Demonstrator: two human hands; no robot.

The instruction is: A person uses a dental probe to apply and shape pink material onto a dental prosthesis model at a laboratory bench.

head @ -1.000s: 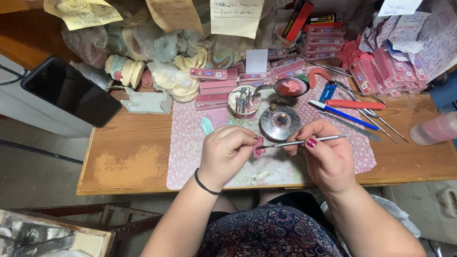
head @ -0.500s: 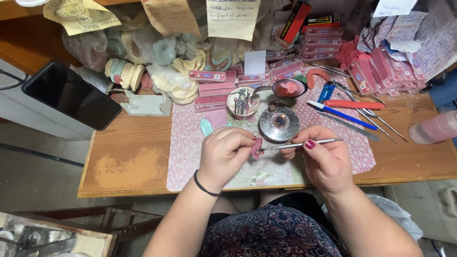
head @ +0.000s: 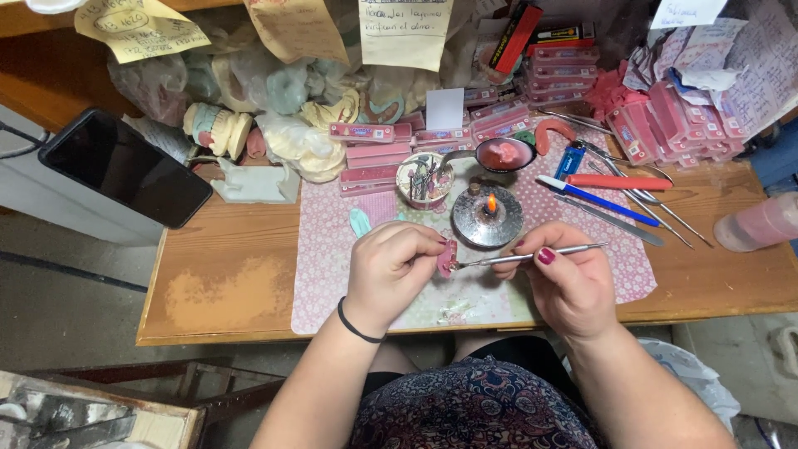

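The left hand (head: 391,270) pinches a pink wax piece (head: 446,257) over the mat (head: 332,274). The right hand (head: 565,278) grips a metal tool (head: 532,256), its tip touching the piece. A lit burner (head: 488,216) stands at 12 o'clock.

We wear a thin black band on our left wrist (head: 356,326), dark red nail polish (head: 546,256), bare forearms, and a dark patterned garment (head: 474,407).

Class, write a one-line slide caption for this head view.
Left hand holds a pink wax piece; right hand touches it with a metal tool.
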